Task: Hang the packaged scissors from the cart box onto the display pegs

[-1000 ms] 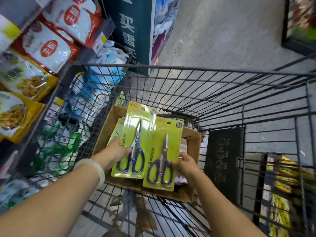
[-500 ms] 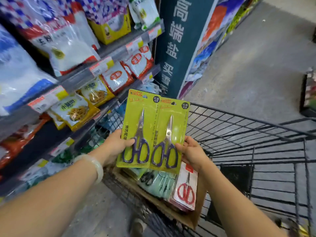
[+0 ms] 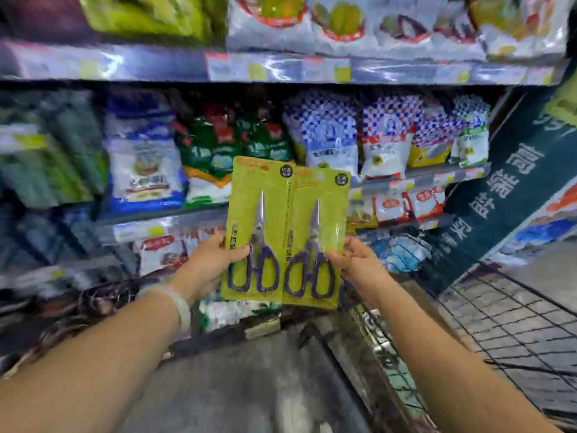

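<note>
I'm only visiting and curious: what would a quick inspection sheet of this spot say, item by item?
Surface: grey floor; no worktop seen.
Job's things: two green scissor packs, left pack overlapping right pack, held upright side by side; pegs not seen.
Clutter: nothing seen.
Grips: left hand pinches the left pack's edge; right hand pinches the right pack's edge; pale bangle on the left wrist.
Cables: nothing seen.
Surroundings: blurred shelves of bagged goods, wire cart at right, dark sign.
</note>
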A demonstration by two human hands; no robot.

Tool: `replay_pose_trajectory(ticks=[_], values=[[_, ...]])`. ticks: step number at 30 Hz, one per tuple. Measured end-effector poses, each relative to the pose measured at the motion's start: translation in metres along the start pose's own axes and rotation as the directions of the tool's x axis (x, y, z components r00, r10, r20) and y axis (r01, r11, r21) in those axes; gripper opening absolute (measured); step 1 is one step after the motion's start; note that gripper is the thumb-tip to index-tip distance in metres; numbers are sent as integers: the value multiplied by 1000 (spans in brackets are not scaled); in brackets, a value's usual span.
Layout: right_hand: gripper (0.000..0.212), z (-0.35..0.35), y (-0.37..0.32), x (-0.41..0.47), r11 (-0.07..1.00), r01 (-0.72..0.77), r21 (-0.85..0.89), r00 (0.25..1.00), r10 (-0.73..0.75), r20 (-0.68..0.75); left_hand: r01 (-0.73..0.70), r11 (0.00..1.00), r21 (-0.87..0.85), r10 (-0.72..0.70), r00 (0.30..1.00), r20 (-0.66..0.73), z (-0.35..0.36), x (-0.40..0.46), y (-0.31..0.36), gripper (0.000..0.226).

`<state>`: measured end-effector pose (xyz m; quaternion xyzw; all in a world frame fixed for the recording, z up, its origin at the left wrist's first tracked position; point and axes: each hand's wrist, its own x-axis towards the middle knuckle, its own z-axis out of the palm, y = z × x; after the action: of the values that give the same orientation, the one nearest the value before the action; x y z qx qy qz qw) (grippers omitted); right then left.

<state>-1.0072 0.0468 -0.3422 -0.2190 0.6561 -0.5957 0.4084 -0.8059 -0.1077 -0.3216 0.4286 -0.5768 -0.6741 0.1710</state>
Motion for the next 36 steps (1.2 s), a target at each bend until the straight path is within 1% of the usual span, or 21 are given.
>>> replay_pose_trajectory(ticks=[2, 4, 9, 11, 14, 17, 19, 21, 26, 29, 32, 34, 36], values=[[21, 57, -1, -6, 1000, 15, -13, 996, -13, 85, -45, 998, -36, 41, 994, -99, -55, -36, -4, 16], [17, 117, -2, -15, 998, 33, -51, 983, -23, 182, -66, 994, -81, 46, 973, -228, -110, -73, -12, 16], [18, 260, 1, -37, 987, 78, -140, 915, -16, 404, -74, 982, -171, -11, 892, -452, -227, -157, -38, 12], [27, 313, 2, -45, 978, 96, -185, 881, 3, 473, -74, 977, -199, -43, 847, -530, -265, -187, -48, 14], [18, 384, 5, -55, 968, 108, -229, 811, 47, 583, -64, 964, -258, -110, 788, -606, -317, -221, -66, 19], [17, 448, 14, -61, 956, 130, -262, 766, 71, 639, -72, 950, -305, -155, 737, -658, -366, -243, -83, 24], [17, 489, 22, -59, 949, 147, -278, 729, 86, 679, -89, 943, -322, -172, 697, -696, -396, -250, -92, 20], [16, 531, 30, -56, 944, 146, -296, 703, 111, 702, -110, 932, -345, -190, 663, -724, -424, -255, -98, 13], [16, 632, 41, -42, 939, 122, -321, 673, 159, 722, -126, 918, -376, -224, 618, -753, -511, -253, -99, 17], [20, 685, 39, -32, 942, 106, -317, 662, 171, 730, -129, 923, -363, -213, 615, -759, -562, -248, -93, 16], [18, 729, 41, -21, 939, 99, -331, 691, 175, 702, -128, 922, -365, -217, 612, -761, -602, -243, -93, 17], [14, 749, 44, -17, 911, 128, -392, 721, 185, 668, -131, 917, -376, -229, 599, -767, -623, -239, -98, 20], [17, 766, 47, -13, 894, 124, -430, 750, 200, 631, -137, 914, -382, -228, 606, -762, -641, -232, -103, 22]])
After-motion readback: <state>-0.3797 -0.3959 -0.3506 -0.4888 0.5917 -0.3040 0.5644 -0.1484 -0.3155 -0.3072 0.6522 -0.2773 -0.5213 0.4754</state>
